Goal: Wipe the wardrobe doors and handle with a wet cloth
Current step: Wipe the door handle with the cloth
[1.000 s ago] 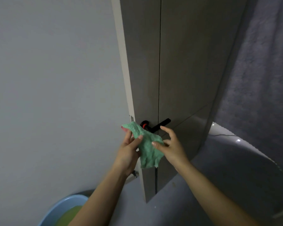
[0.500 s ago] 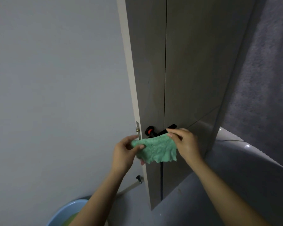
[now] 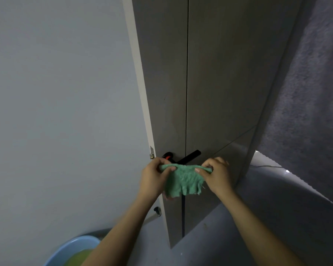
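A green wet cloth (image 3: 183,181) hangs stretched between my two hands, just below and in front of the black lever handle (image 3: 190,156). My left hand (image 3: 153,177) pinches its top left corner, and my right hand (image 3: 216,174) pinches its top right corner. The handle sits low on the grey wood-grain door (image 3: 215,83), with a red-marked round base (image 3: 168,157) at its left end. The cloth hangs apart from the door face, and whether it touches the handle I cannot tell.
A blue basin (image 3: 73,250) with yellowish-green water stands on the floor at the lower left. A plain white wall (image 3: 62,102) fills the left side. A grey curtain (image 3: 311,96) hangs at the right. A small doorstop (image 3: 157,210) sticks out near the door's lower edge.
Both hands have spread the cloth out from a crumpled bunch into a flat sheet, gripping its top corners. The cloth has risen slightly toward the handle.
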`<state>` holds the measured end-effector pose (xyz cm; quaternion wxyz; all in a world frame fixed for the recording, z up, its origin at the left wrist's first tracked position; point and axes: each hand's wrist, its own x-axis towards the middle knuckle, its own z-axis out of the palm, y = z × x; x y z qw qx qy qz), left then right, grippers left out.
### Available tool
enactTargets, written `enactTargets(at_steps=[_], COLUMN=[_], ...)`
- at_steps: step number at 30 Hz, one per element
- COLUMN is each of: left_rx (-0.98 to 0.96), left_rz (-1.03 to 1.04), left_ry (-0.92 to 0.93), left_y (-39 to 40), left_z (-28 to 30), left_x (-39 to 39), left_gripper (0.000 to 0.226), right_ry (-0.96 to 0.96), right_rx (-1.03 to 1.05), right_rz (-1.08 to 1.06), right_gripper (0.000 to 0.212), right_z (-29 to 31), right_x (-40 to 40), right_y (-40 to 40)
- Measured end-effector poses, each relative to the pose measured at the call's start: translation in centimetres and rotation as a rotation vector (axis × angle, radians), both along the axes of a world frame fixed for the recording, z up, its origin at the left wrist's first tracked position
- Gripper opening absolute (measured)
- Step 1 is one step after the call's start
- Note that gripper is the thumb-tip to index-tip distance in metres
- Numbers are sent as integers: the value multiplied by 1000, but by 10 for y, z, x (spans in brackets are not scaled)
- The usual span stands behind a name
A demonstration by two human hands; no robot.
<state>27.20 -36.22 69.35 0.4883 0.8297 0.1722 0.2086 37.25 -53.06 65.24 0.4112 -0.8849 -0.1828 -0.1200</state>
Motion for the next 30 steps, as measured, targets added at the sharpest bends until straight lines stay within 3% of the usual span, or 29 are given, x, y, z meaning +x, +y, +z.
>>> enactTargets(at_steps=[5, 9, 12, 14, 16, 18, 20, 24, 27, 30], left_rx=[266, 456, 289, 137, 24, -94, -157, -137, -126, -170], left_rz=[32, 142, 289, 353, 383, 406, 403, 435, 479, 393], left_ry=[131, 226, 191, 128, 74, 24, -38, -125, -136, -104], left_y=[-1, 2, 0, -3, -6, -5, -1, 11, 21, 34], left_z=[-16, -35, -44, -51, -52, -55, -59, -63, -57, -53], left_x=[61, 90, 92, 88, 85, 81, 73, 60, 57, 58], left_gripper=[11, 16, 13, 8, 6, 9, 7, 8, 23, 49], right_ry=[194, 164, -125, -266, -226, -103, -64, -264, -310, -322], right_rx=[5, -103, -77, -22, 6, 14, -27, -197, -228, -245], right_rz=[-97, -121, -83, 128, 345, 419, 426, 361, 255, 105], right_gripper=[22, 18, 8, 15, 31, 41, 46, 38, 36, 36], right_z=[-22, -30, -37, -43, -51, -59, -65, -65, -70, -71], right_x=[33, 55, 59, 53, 45, 43, 45, 49, 49, 66], right_y=[8, 22, 34, 44, 53, 60, 66, 85, 94, 90])
